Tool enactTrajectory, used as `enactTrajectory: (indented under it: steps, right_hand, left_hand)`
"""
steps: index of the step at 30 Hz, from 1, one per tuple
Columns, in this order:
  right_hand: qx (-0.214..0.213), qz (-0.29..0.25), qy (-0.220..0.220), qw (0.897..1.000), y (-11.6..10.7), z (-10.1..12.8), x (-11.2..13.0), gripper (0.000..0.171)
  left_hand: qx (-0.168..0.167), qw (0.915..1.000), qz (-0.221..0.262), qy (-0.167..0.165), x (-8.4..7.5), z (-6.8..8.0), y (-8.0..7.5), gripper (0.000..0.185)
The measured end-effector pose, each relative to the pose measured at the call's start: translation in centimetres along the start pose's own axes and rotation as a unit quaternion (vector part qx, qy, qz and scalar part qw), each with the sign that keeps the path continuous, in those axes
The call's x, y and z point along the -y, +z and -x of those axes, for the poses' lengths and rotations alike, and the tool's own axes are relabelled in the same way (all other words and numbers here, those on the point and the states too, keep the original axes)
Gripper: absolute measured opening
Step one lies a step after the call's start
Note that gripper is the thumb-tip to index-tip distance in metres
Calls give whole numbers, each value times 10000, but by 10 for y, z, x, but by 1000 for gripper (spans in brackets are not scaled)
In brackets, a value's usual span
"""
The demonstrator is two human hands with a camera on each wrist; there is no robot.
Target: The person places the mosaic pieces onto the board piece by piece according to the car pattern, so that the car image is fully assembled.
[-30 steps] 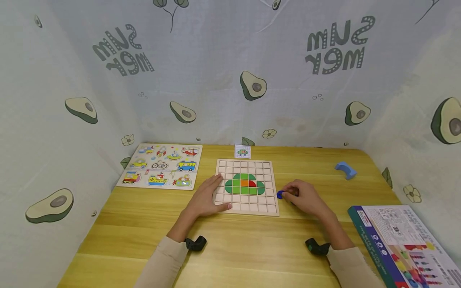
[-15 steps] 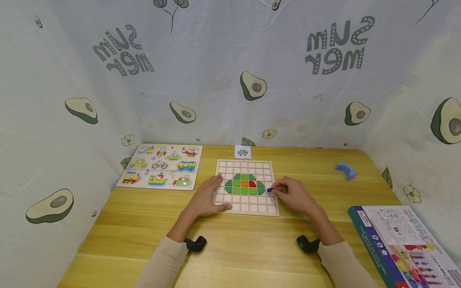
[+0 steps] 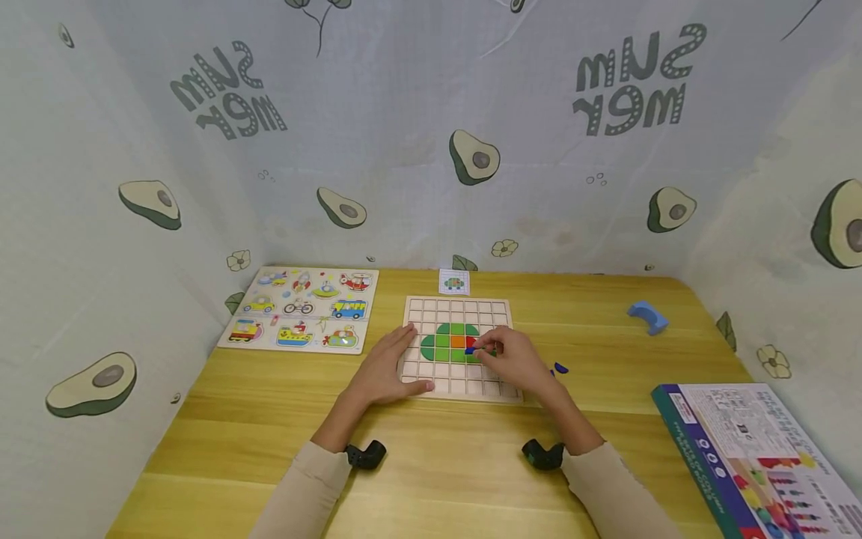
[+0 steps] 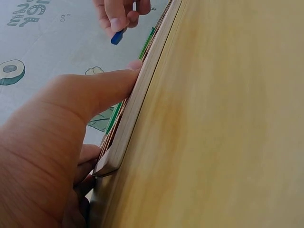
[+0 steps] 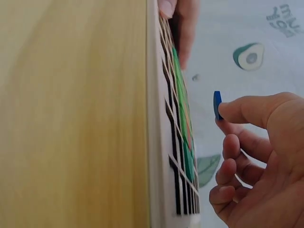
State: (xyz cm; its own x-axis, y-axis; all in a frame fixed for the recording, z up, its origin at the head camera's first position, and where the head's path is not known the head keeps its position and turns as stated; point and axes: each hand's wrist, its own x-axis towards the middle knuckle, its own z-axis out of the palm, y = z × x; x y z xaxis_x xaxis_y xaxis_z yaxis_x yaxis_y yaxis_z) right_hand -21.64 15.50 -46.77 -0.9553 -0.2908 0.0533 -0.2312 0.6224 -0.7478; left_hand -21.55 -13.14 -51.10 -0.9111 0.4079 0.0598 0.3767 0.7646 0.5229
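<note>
A wooden grid board [image 3: 474, 387] lies on the table, with green, orange and red tiles [image 3: 441, 342] set in its middle cells. My left hand [image 3: 380, 370] rests at the board's left side, fingers extended along the edge and thumb on the near rim. Over the tiles, my right hand [image 3: 517, 361] pinches a small blue piece [image 5: 217, 105] between thumb and index finger. In the right wrist view this piece is raised above the board surface. The right hand hides some tiles at the right. Blue pieces [image 3: 561, 367] lie on the table right of the board.
A small pattern card [image 3: 454, 282] lies behind the board. To the left is a vehicle puzzle [image 3: 296, 311]. A light blue arch-shaped block [image 3: 649, 317] sits at the back right, and a printed box [image 3: 747, 449] at the front right. A patterned cloth surrounds the table.
My right hand has carried the blue piece leftward from beside the board to above its coloured tiles. Blue pieces on the table have come into sight behind it. The left hand has stayed put.
</note>
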Motion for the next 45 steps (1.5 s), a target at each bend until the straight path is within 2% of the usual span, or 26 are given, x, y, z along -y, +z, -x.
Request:
enactTrajectory:
  steps: [11,20,27,35,41,45]
  right_hand:
    - [65,139,-93,9998,30,-5,17,7]
    - [120,324,-154,9993,46,-9,22,5]
    - [72,378,-127,9992,49,-8,24,4]
    - [81,559,-291,9980,51,-9,25,6]
    - [6,715,-116,9974,53,-9,29,7]
    - [0,609,-11,9981,51,-8,27,5]
  left_hand:
    - [-30,10000,48,-31,-1,-1,-2,113]
    - [-49,10000,13,-13,-1,-2,-2,112]
    - [-43,10000,-67,-36,1,-4,0,111]
    - [-3,9999,-110,-39,1,-3,0,112]
    - [-48,10000,-80,-20,1,-2,1,111]
    - [-29,10000,-54,-25,1,-1,0,111]
